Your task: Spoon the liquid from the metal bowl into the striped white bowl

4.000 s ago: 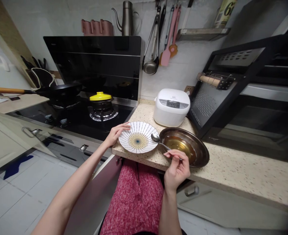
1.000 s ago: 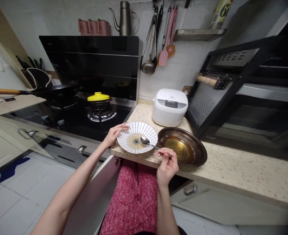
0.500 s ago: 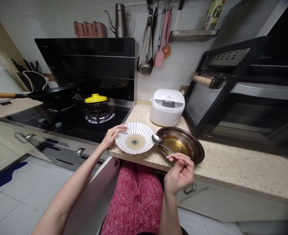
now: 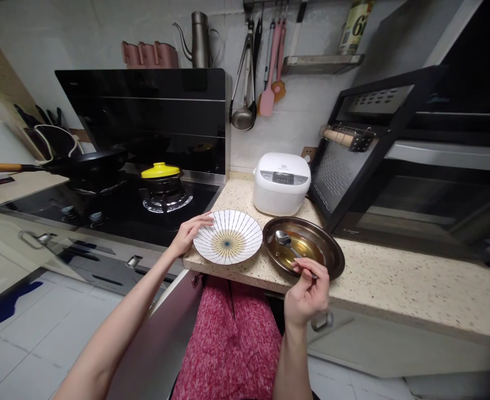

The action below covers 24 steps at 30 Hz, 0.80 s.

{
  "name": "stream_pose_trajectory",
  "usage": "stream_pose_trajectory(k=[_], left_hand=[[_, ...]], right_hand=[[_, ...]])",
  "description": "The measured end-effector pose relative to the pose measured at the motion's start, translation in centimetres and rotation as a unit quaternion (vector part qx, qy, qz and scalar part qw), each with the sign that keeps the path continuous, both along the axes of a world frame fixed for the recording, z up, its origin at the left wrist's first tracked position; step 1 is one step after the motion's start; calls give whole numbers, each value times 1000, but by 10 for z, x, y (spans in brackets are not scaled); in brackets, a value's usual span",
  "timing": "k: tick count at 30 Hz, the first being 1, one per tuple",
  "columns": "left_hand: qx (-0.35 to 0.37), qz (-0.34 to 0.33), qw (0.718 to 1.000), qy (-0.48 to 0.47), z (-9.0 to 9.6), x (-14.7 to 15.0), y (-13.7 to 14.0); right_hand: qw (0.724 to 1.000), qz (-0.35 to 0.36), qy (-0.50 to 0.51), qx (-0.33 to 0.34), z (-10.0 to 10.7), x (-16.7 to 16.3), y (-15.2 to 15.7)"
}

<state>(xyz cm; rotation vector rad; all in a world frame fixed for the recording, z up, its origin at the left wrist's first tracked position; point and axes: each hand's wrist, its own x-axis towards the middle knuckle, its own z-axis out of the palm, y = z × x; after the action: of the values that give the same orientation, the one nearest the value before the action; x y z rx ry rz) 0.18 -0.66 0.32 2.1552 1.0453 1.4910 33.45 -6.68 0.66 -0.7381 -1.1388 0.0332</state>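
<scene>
A white plate [image 4: 245,240] with dark radiating lines and a yellowish centre lies near the counter's front edge. My left hand [image 4: 190,232] is closed on its left rim, fingers over the edge and thumb hidden. To the right of the plate stands a dark brown metal bowl [image 4: 337,256] with clear yellowish liquid in it. My right hand [image 4: 307,291] pinches the handle of a metal spoon [image 4: 283,238], whose head is over the liquid inside the bowl. Whether the spoon touches the liquid I cannot tell.
Behind the plate and bowl stands a white rice cooker [image 4: 282,191]. To the left is a black stove [image 4: 120,214] with a yellow-lidded pot [image 4: 160,171] and a wok [image 4: 84,164]. A dark oven [image 4: 449,194] fills the right side. A cabinet door [image 4: 170,328] hangs open below.
The spoon's head has moved right and down from the bowl's left rim to over the liquid. My left hand stays at the plate. The view has shifted slightly.
</scene>
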Motion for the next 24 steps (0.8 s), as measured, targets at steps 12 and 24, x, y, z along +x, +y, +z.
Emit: stream_pose_trajectory(k=[12, 24], left_hand=[[0, 0, 1000, -4, 0, 0, 0], [1, -2, 1000, -12, -4, 0, 3]], right_hand=[[994, -16, -97, 45, 1, 1, 2], [990, 131, 44, -11, 5, -33, -13]])
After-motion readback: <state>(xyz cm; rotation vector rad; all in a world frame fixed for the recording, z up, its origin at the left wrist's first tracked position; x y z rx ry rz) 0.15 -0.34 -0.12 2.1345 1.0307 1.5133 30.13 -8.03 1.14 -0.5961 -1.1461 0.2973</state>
